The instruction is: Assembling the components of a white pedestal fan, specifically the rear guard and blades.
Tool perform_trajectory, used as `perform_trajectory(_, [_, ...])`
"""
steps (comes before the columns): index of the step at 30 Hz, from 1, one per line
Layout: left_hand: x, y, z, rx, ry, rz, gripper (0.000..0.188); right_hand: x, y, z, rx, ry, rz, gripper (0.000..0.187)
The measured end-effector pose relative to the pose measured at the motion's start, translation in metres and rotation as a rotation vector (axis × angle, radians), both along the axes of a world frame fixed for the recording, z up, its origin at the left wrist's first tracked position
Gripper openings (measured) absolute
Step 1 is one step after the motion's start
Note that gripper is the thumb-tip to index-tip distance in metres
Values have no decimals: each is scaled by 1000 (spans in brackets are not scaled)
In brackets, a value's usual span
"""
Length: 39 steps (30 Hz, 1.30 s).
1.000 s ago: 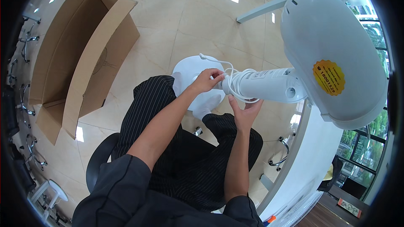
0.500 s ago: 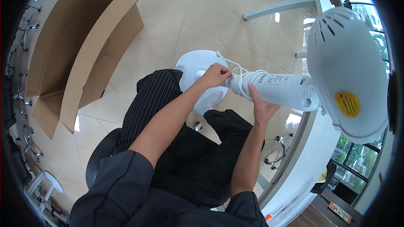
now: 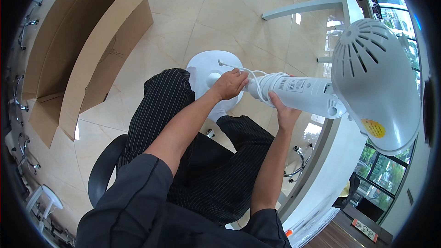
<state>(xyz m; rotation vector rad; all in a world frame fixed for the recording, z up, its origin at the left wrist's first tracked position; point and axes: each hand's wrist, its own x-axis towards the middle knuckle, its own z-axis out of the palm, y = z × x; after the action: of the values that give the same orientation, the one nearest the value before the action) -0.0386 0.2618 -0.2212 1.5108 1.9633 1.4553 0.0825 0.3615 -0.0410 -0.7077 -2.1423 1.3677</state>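
Note:
A white pedestal fan (image 3: 305, 93) leans in front of me, its vented motor head (image 3: 367, 78) at the right with a yellow round sticker. Its white round base (image 3: 195, 66) rests on the floor between my feet. Several turns of white power cord (image 3: 268, 86) wrap the body's lower end, and the loose end reaches over my left hand. My left hand (image 3: 230, 85) is closed at the collar where pole and body meet; its fingertips are partly hidden. My right hand (image 3: 285, 112) grips the body from the near side, thumb beside the cord, other fingers hidden underneath.
A large open cardboard box (image 3: 103, 59) stands on the tiled floor at the left. To the right is a white table (image 3: 328, 165), with a white wire fan grille (image 3: 317, 227) near its close end. A black chair seat (image 3: 106, 170) shows beneath me.
My left hand has turned slightly at the collar, showing more of its back. The loose cord end has shifted a little left, and the motor head has tilted, showing more vents.

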Motion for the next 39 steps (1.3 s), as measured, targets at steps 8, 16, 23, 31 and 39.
perform_trajectory(8, [16, -7, -6, 65, -229, 116, 27, -1, -4, -2, -28, 24, -45, 74])
perform_trajectory(16, [15, -2, -10, 6, -150, 80, 27, 0, -3, -7, -18, 15, -73, 74])
perform_trajectory(23, [15, 8, 2, -119, -774, 118, 28, -4, -8, -7, -11, 35, -103, 71])
perform_trajectory(31, [3, 16, 15, -190, -1189, 280, 31, -5, -9, -6, 0, 55, -120, 71])
perform_trajectory(39, [9, -1, 17, -40, -1048, 235, 32, -6, -9, -5, -9, 64, -101, 68])
